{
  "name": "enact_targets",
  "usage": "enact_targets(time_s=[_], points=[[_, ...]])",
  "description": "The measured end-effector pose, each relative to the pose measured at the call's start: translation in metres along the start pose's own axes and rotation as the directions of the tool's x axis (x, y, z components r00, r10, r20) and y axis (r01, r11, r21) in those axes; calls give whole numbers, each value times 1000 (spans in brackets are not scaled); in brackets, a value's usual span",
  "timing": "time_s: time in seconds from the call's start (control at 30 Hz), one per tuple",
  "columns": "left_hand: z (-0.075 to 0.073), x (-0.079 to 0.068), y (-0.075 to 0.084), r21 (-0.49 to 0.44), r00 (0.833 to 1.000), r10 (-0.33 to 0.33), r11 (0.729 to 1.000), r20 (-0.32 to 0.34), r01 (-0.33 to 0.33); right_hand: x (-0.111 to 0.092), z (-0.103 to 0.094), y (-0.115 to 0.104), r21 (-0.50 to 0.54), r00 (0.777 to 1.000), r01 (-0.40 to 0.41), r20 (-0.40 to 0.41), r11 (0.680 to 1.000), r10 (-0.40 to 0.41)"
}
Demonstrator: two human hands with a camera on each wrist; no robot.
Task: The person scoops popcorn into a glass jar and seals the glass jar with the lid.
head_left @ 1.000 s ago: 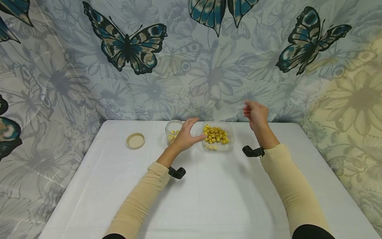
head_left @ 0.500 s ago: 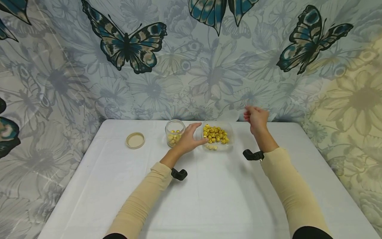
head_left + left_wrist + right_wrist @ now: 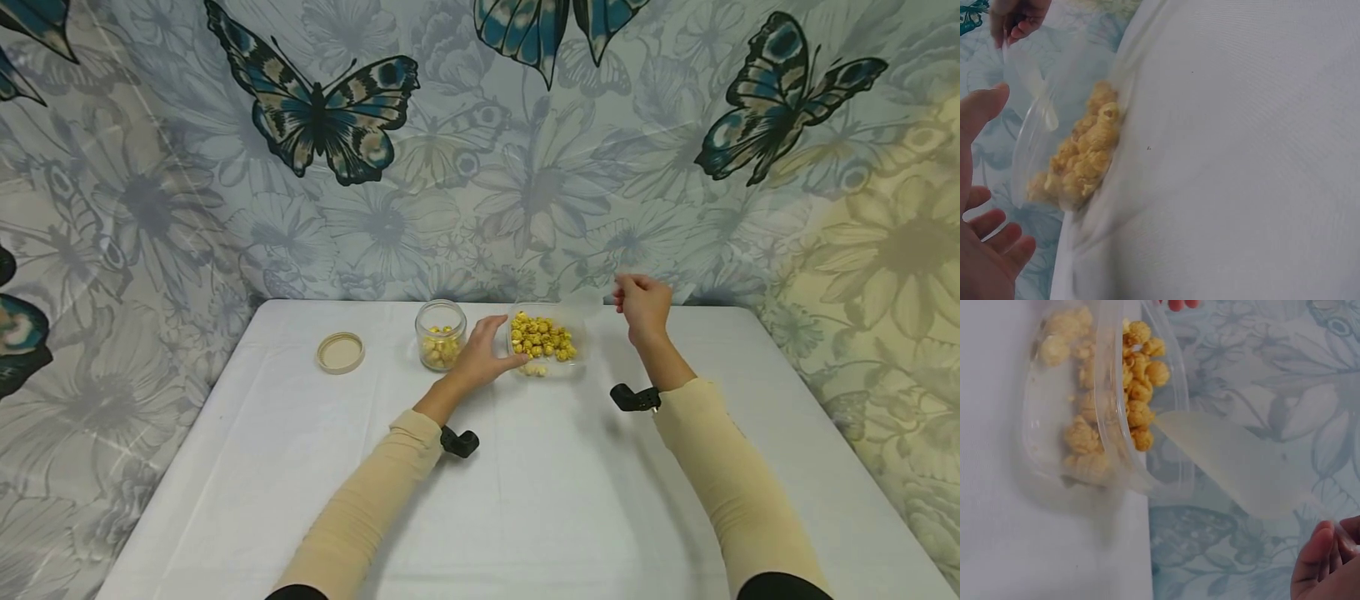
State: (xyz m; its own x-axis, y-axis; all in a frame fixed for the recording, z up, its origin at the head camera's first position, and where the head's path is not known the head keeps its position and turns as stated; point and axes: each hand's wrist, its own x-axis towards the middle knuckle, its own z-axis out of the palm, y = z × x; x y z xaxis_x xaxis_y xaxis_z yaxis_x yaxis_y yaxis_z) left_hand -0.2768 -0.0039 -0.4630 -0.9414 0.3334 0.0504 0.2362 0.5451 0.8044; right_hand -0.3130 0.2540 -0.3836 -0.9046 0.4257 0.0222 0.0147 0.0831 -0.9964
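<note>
My right hand (image 3: 647, 308) grips the thin handle of a translucent plastic scoop (image 3: 1235, 459), whose blade tip overlaps the far rim of a clear plastic container (image 3: 579, 367). Yellow caramel popcorn (image 3: 542, 337) is heaped inside that container. At its left side is my left hand (image 3: 482, 357), thumb and fingers spread apart, the thumb tip right at the near left corner. Nothing lies between the left hand's thumb and fingers in the left wrist view. A glass jar (image 3: 440, 315), without its lid and partly filled with popcorn, stands just left of the left hand.
A round beige-rimmed lid (image 3: 341, 353) lies on the white-covered table (image 3: 525, 500), left of the jar. Close behind the table's far edge hangs a cloth backdrop (image 3: 540, 192) with flowers and butterflies. Each wrist carries a black camera mount (image 3: 635, 397).
My left hand has shifted right and slightly nearer, away from the jar toward the container's left side. My right hand has come down with the scoop, bringing its blade over the container's far rim.
</note>
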Motion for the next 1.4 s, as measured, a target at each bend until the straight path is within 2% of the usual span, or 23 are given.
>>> enact_targets(time_s=[0.13,0.27,0.43,0.57,0.7,0.8,0.87,0.93,1.03,1.13,1.2,1.3,1.4], points=[[5,2,-4,-3,1000,-27,1000,5,27,0,2,3,-62,997,80,-2,995,-81],[9,3,-7,-3,999,-43,999,13,43,-2,5,9,-144,985,171,5,975,-172],[11,5,-7,1,997,-82,997,15,82,-5,9,18,-285,958,284,41,916,-284],[11,5,-6,10,995,-98,995,29,97,-7,14,22,-339,947,318,71,885,-313],[11,5,-5,24,995,-86,996,49,85,-6,16,24,-310,958,286,109,907,-265],[11,6,-4,41,995,-82,996,57,80,0,16,25,-246,974,202,155,948,-167],[10,6,-3,48,994,-87,995,60,85,5,17,25,-224,978,117,198,968,-72],[10,6,-3,50,994,-89,995,61,86,12,17,25,-229,966,39,256,973,22],[9,7,-3,40,994,-89,995,65,87,20,15,25,-260,926,-44,352,965,137],[9,8,-4,39,994,-84,996,66,82,24,11,28,-271,875,-97,436,958,212],[9,9,-4,47,994,-84,996,64,81,23,8,31,-276,851,-116,467,954,239],[9,9,-3,61,994,-86,995,65,82,21,3,36,-280,843,-121,478,952,247],[9,9,-3,67,994,-87,994,64,83,17,-2,42,-273,857,-107,463,956,228]])
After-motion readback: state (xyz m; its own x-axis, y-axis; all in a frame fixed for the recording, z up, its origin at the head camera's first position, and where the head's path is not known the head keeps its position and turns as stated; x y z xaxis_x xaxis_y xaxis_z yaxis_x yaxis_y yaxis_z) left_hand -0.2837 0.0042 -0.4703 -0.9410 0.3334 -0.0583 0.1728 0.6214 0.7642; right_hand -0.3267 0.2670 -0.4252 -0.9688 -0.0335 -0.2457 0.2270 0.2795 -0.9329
